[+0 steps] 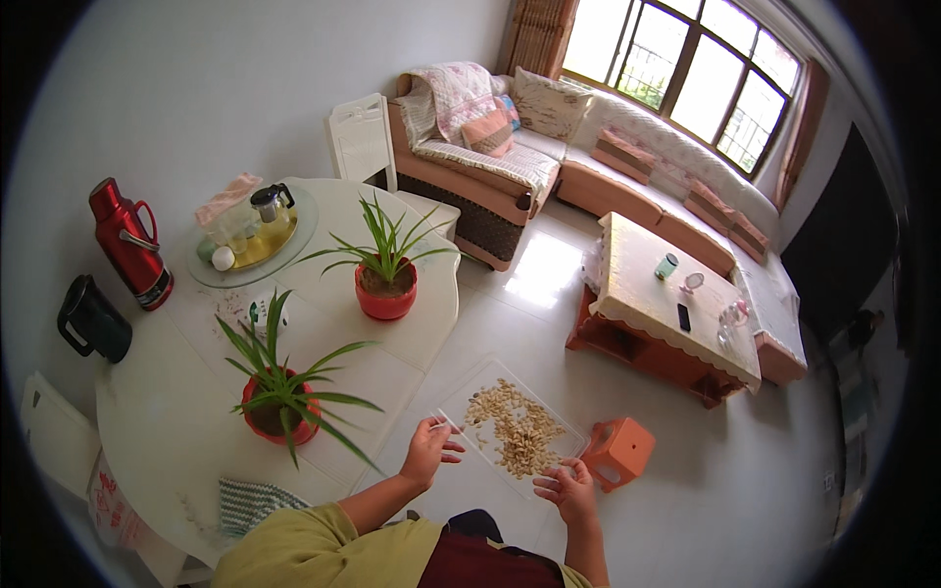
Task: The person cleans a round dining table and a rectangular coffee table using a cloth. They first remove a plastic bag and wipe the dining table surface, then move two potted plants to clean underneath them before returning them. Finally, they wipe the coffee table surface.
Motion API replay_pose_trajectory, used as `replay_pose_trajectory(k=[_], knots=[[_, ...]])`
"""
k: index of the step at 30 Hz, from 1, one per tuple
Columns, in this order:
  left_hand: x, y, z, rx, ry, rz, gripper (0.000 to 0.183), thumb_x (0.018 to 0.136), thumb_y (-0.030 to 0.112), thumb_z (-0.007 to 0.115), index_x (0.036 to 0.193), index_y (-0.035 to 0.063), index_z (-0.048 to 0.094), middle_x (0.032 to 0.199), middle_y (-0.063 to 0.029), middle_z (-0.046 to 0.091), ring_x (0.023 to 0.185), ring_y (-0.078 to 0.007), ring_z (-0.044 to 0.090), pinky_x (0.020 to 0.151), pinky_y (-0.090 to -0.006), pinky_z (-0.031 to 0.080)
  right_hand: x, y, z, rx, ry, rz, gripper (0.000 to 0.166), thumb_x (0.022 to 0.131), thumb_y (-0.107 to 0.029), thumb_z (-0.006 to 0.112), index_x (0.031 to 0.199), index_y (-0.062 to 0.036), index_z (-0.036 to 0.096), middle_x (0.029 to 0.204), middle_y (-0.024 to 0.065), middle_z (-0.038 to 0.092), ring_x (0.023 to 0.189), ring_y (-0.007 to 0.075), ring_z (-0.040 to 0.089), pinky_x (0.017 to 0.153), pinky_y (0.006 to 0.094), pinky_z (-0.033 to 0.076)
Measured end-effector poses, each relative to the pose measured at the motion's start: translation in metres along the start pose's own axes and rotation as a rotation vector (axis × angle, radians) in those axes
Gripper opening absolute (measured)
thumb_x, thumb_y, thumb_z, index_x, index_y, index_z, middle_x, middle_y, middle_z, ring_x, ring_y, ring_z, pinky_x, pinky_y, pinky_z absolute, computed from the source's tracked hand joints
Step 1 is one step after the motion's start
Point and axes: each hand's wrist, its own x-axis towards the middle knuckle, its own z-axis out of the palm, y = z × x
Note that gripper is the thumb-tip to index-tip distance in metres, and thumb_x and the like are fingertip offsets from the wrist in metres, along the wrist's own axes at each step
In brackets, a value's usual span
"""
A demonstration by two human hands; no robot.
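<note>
Between my hands is a clear plastic tray point(569, 439), held above the tiled floor beside the table. Many pale seeds or small nuts point(523, 442) lie loose in it, heaped more thickly toward the near right side. My left hand point(429, 450) grips the tray's left edge, fingers extended along it. At the near right corner, my right hand point(566, 486) pinches the rim between thumb and fingers. The tray's underside is not in view.
At left, a white table point(345, 334) carries two potted plants point(386, 290) point(283, 411), a red thermos point(129, 242), a dark jug point(94, 323) and a glass turntable point(305, 239). An orange stool point(625, 450) stands right of the tray. Beyond are a coffee table point(662, 323) and a sofa point(470, 187).
</note>
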Motion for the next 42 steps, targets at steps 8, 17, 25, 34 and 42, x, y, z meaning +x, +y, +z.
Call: replay_pose_trajectory(k=[8, 17, 25, 34, 42], knots=[[0.119, 0.012, 0.06, -0.043, 0.059, 0.018, 0.026, 0.087, 0.013, 0.042, 0.109, 0.0017, 0.036, 0.1, -0.0119, 0.055, 0.075, -0.0197, 0.058, 0.058, -0.0303, 0.051, 0.147, -0.074, -0.007, 0.005, -0.098, 0.053, 0.016, 0.087, -0.008, 0.046, 0.1, -0.008, 0.035, 0.085, 0.016, 0.056, 0.073, 0.0323, 0.062, 0.058, 0.0404, 0.055], [0.241, 0.028, 0.088, -0.123, 0.245, 0.057, 0.033, 0.087, 0.014, 0.043, 0.116, 0.0004, 0.035, 0.103, -0.0111, 0.054, 0.078, -0.0194, 0.058, 0.061, -0.0306, 0.05, 0.325, -0.14, 0.042, -0.078, -0.297, 0.137, 0.014, 0.089, -0.011, 0.043, 0.1, -0.0096, 0.036, 0.089, 0.0164, 0.055, 0.078, 0.0331, 0.061, 0.063, 0.0414, 0.054], [0.33, 0.061, 0.06, -0.147, 0.397, 0.082, 0.034, 0.085, 0.014, 0.045, 0.115, 0.0014, 0.037, 0.107, -0.0094, 0.051, 0.084, -0.0177, 0.055, 0.067, -0.031, 0.05, 0.467, -0.121, 0.152, -0.08, -0.395, 0.218, 0.013, 0.088, -0.01, 0.044, 0.099, -0.0124, 0.037, 0.093, 0.0163, 0.054, 0.082, 0.0353, 0.059, 0.066, 0.0452, 0.053], [0.407, 0.078, 0.004, -0.28, 0.591, 0.144, 0.03, 0.08, 0.004, 0.047, 0.11, 0.0037, 0.043, 0.105, -0.0067, 0.051, 0.085, -0.0171, 0.054, 0.067, -0.0307, 0.051, 0.559, -0.065, 0.289, -0.1, -0.489, 0.327, 0.013, 0.089, -0.008, 0.042, 0.098, -0.0097, 0.034, 0.096, 0.0181, 0.054, 0.084, 0.0364, 0.058, 0.068, 0.0468, 0.053], [0.405, 0.072, -0.019, -0.316, 0.798, 0.11, 0.022, 0.083, 0.006, 0.045, 0.104, 0.0052, 0.051, 0.105, -0.0049, 0.054, 0.09, -0.0167, 0.053, 0.072, -0.033, 0.051, 0.589, -0.022, 0.374, -0.2, -0.638, 0.37, 0.017, 0.086, -0.008, 0.045, 0.097, -0.0107, 0.032, 0.089, 0.0157, 0.054, 0.077, 0.0316, 0.059, 0.063, 0.0429, 0.053]])
